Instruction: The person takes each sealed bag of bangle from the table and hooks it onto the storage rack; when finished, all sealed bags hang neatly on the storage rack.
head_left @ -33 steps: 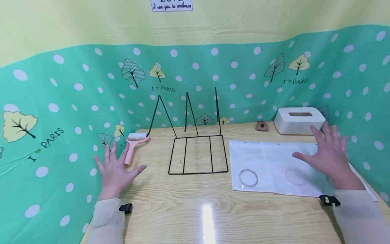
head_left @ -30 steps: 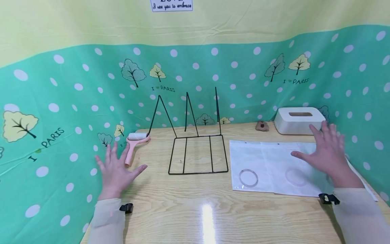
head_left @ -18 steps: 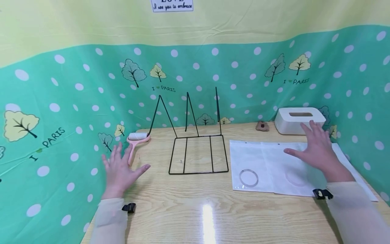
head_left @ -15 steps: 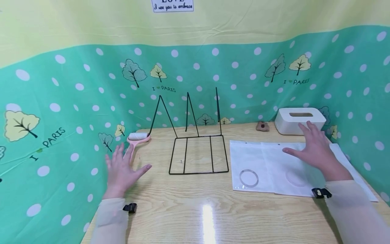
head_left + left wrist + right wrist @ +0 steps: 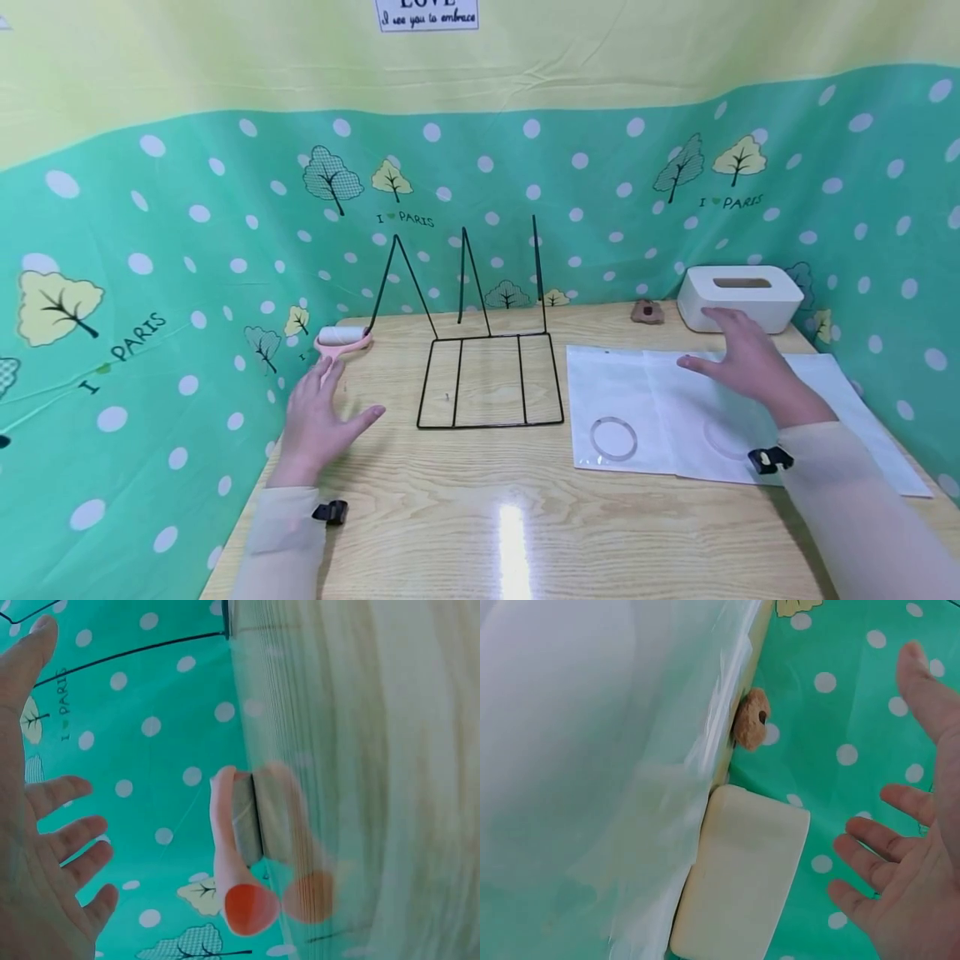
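Note:
My left hand [image 5: 318,421] hovers above the table at the left with its fingers extended and thumb spread, holding nothing. Just beyond its fingertips lies a pink lint roller [image 5: 342,336] with a white roll; in the head view the hand covers much of its handle. The left wrist view shows the lint roller [image 5: 223,832] apart from the hand. Over the white plastic bags [image 5: 611,379] at the right, my right hand [image 5: 753,362] is held in the air, fingers extended, thumb apart. Behind it stands a white tissue box [image 5: 693,310], which it does not touch in the right wrist view.
A black wire rack [image 5: 490,427] with several pointed uprights stands mid-table. Left of the tissue box sits a small brown object [image 5: 647,312]. Rings show on the bags. A green dotted curtain [image 5: 600,233] closes off the back and both sides of the wooden table [image 5: 420,533].
Both hands have moved inward, the left to the right and the right to the left. More of the bags' right side now shows. The objects on the table have not moved.

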Demonstrator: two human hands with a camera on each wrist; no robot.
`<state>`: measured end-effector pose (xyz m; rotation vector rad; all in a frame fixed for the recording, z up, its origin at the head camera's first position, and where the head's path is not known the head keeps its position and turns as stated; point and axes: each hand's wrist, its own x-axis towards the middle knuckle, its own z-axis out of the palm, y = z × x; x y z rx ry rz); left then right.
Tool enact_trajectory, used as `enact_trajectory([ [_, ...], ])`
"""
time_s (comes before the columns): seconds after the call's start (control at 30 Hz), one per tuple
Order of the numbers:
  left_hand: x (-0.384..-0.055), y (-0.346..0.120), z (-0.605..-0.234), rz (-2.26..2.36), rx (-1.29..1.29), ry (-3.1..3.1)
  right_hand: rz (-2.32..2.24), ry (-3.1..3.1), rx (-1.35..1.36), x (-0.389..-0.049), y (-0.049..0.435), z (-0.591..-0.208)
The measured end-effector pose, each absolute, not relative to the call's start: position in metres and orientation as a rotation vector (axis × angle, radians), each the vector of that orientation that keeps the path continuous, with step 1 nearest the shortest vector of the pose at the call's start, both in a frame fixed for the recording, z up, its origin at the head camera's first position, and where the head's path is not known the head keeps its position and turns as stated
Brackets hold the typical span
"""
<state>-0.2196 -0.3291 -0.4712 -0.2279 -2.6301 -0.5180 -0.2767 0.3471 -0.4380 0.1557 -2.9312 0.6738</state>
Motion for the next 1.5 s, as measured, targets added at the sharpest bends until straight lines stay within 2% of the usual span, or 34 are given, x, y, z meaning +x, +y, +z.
enact_trajectory([
  [0.53, -0.218, -0.308, -0.476, -0.8, -0.27, -2.767, 0.807, -3.046, 0.209, -0.309, 0.329, -0.449],
  [1.5, -0.227, -0.272, -0.499, -1.126, -0.295, -2.945, 0.895, -3.078, 0.303, -0.341, 0.303, -0.457],
])
